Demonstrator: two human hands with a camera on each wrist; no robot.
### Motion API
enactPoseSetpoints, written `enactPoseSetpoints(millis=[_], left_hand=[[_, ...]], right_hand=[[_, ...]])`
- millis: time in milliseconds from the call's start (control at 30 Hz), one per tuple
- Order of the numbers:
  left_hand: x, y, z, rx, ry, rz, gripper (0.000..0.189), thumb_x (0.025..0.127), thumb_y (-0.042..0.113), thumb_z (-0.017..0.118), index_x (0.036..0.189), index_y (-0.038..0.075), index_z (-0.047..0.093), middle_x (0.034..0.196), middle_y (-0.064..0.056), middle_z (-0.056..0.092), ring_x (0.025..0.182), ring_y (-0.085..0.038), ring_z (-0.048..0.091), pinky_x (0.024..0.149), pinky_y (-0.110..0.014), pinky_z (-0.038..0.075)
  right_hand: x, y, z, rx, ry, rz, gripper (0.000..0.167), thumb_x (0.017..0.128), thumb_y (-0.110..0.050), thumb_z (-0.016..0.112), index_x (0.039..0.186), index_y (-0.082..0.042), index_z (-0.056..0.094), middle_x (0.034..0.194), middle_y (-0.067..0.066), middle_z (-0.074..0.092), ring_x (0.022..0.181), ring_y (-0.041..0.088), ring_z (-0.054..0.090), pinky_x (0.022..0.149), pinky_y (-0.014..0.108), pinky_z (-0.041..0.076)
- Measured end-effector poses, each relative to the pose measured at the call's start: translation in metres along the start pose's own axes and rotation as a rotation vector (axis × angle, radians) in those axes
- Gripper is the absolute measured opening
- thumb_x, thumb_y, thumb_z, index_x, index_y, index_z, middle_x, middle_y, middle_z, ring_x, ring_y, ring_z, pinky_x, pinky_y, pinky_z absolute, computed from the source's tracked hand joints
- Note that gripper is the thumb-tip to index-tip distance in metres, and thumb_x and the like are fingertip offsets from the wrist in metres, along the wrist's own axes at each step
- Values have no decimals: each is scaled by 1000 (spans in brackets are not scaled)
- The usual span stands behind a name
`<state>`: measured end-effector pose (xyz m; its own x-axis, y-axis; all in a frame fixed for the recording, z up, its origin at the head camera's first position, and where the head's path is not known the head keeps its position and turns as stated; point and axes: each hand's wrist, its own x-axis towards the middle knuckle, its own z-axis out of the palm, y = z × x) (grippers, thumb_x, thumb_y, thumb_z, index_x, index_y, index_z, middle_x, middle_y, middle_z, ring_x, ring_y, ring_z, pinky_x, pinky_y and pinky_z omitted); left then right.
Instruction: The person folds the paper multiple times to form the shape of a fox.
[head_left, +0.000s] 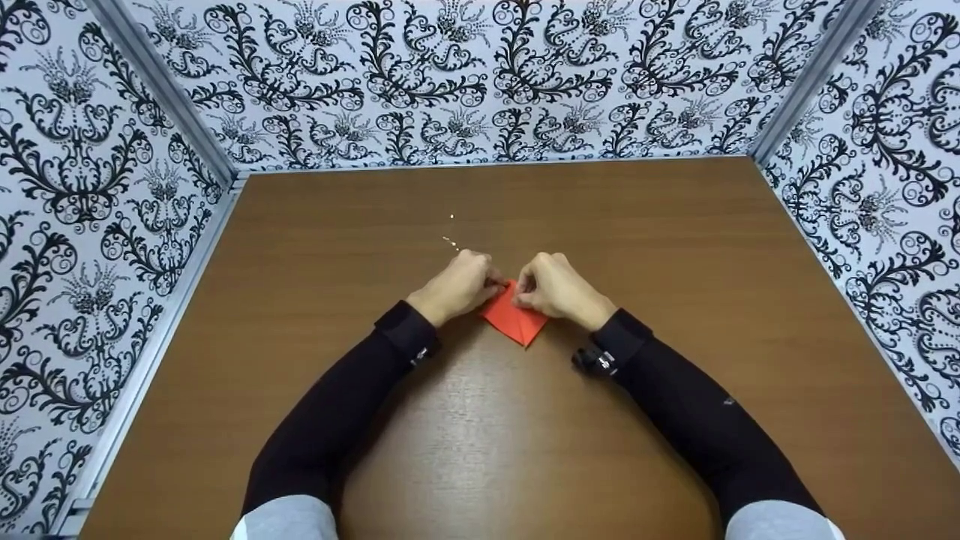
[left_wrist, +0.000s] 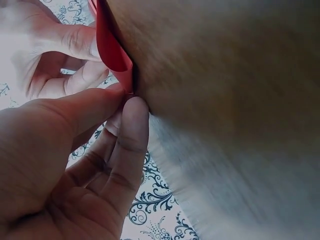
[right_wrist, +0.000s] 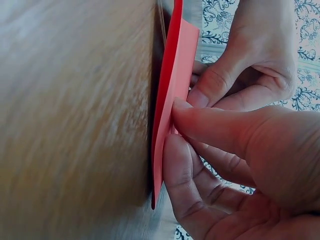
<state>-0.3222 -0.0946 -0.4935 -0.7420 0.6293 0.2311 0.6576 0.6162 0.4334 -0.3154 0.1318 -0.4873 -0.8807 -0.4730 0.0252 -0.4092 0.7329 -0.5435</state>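
Observation:
A red sheet of folded paper [head_left: 517,321] lies on the table between the two hands, one corner pointing toward the person. A crease line runs down to that corner. My left hand [head_left: 466,281] pinches the paper at its far left edge; in the left wrist view, thumb and index fingertips [left_wrist: 136,112] meet at a narrow red corner, where a layer curls up. On the other side, my right hand [head_left: 553,286] holds a flap near the middle between thumb and index finger. The right wrist view shows the layers of the red paper [right_wrist: 176,80] slightly apart along the edge.
The brown wooden table [head_left: 637,225] stretches out on all sides of the paper. Small bright specks [head_left: 451,241] show beyond the left hand. Patterned black-and-white panels [head_left: 450,75] in metal frames border the table at the back and sides.

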Motion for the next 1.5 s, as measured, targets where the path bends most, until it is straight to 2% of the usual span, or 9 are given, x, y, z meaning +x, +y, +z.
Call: enactPoseSetpoints(millis=[233, 400, 533, 633, 800, 867, 967, 1300, 1500], left_hand=[[1, 3, -1, 11, -15, -28, 17, 100, -7, 82, 111, 0, 92, 106, -17, 90, 97, -31, 87, 83, -42, 72], [1, 3, -1, 37, -16, -26, 6, 100, 0, 86, 103, -2, 91, 96, -17, 89, 82, -22, 80, 71, -40, 67], [4, -13, 10, 55, 17, 6, 10, 100, 8, 89, 94, 0, 89, 82, -14, 84, 72, -14, 67, 61, -40, 60], [7, -31, 25, 73, 47, 38, 10, 98, 10, 92, 93, 2, 88, 80, -10, 82, 71, -13, 71, 59, -38, 60], [4, -22, 20, 88, 22, 31, 6, 97, 6, 92, 94, 3, 89, 87, -12, 83, 80, -21, 79, 67, -41, 65], [-1, -4, 5, 78, -13, 15, 4, 98, 3, 90, 95, 0, 89, 91, -16, 83, 84, -26, 79, 71, -45, 66], [-8, 6, -2, 78, -41, 4, 12, 101, 0, 87, 89, 0, 85, 92, -17, 82, 83, -24, 75, 74, -41, 64], [-25, 11, -5, 45, -60, -42, 10, 102, 3, 88, 108, -4, 88, 98, -19, 84, 90, -29, 84, 75, -41, 70], [-31, 10, -7, 49, -21, 4, 10, 102, 5, 90, 99, -4, 87, 91, -18, 81, 85, -25, 81, 70, -39, 67]], right_hand=[[0, -1, 0, 5, -1, 14, 13, 96, -17, 97, 86, -15, 90, 88, 1, 87, 77, 14, 69, 71, 27, 54], [0, -1, 0, 3, 6, -3, 14, 96, -16, 97, 83, -15, 90, 85, 0, 86, 75, 13, 68, 70, 27, 52], [-1, -1, -1, -8, 25, -32, 14, 95, -15, 96, 82, -14, 89, 84, 0, 85, 75, 14, 66, 70, 29, 51], [-1, 0, -1, -13, 33, -39, 13, 94, -14, 96, 83, -14, 90, 84, 0, 85, 75, 14, 67, 70, 29, 52], [-1, -1, -1, -9, 26, -32, 10, 95, -15, 96, 86, -15, 92, 86, 0, 87, 75, 14, 68, 70, 28, 52], [-1, -2, -1, -7, 21, -27, 9, 95, -15, 96, 87, -15, 92, 87, 0, 87, 76, 14, 69, 71, 29, 53], [-1, -3, 0, -6, 18, -26, 8, 95, -13, 95, 88, -15, 92, 87, 0, 87, 78, 14, 70, 73, 30, 54], [-2, -1, 1, -1, 14, -21, 12, 96, -15, 97, 86, -16, 91, 83, -2, 86, 76, 13, 69, 73, 30, 54], [0, -2, 1, 1, 5, 0, 12, 95, -14, 97, 85, -16, 91, 85, -1, 86, 76, 13, 67, 71, 28, 52]])
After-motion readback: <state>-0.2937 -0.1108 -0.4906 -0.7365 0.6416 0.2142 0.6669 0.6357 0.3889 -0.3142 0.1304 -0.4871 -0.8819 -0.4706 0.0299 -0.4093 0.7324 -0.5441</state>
